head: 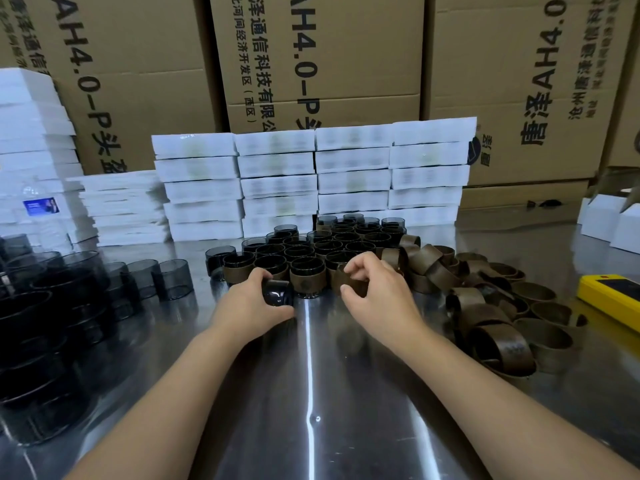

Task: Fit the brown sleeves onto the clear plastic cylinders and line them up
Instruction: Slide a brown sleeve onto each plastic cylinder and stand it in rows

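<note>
My left hand grips a bare smoky clear cylinder, tipped on its side just above the metal table. My right hand pinches a brown sleeve between thumb and fingers, right beside that cylinder. Behind both hands stand several sleeved cylinders packed in rows. A loose heap of brown sleeves lies to the right. Bare cylinders are stacked at the left.
Stacks of white boxes form a wall behind the rows, with tall cardboard cartons beyond them. A yellow device lies at the right edge. A water bottle stands at the far left.
</note>
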The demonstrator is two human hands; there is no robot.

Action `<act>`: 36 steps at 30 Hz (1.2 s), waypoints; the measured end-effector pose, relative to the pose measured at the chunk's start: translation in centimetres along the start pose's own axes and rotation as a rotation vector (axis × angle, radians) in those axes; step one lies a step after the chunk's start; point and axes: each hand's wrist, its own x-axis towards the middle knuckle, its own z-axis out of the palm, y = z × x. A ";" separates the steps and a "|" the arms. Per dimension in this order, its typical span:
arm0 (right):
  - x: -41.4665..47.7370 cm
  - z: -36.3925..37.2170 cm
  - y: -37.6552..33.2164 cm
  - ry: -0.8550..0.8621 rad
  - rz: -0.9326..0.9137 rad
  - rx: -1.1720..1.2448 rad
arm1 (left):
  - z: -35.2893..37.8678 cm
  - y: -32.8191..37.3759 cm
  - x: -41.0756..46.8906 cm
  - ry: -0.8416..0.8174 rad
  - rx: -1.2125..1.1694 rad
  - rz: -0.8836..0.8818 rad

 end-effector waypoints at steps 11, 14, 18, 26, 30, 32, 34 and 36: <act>0.0 0.0 -0.2 0.123 0.004 0.063 | 1.6 3.6 -1.5 -0.398 -1.234 -0.167; 0.1 0.3 -0.2 0.222 -0.101 0.057 | 1.8 3.9 -1.8 -0.476 -1.363 -0.192; 0.2 0.3 0.0 0.271 -0.192 0.061 | 1.6 3.7 -1.6 -0.478 -1.438 -0.246; 0.2 -0.5 -0.7 0.303 -0.252 -0.006 | 1.6 3.1 -1.3 -0.458 -1.464 -0.297; -0.1 -0.5 -1.2 0.167 -0.275 0.082 | 1.6 3.0 -1.2 -0.461 -1.484 -0.298; -0.3 -0.4 -1.3 0.131 -0.271 0.091 | 1.5 3.0 -1.2 -0.473 -1.491 -0.299; -0.3 -0.5 -1.4 0.125 -0.274 0.087 | 1.5 3.0 -1.2 -0.488 -1.488 -0.303; -0.2 -0.6 -1.5 0.113 -0.280 0.090 | 1.5 3.0 -1.1 -0.495 -1.481 -0.302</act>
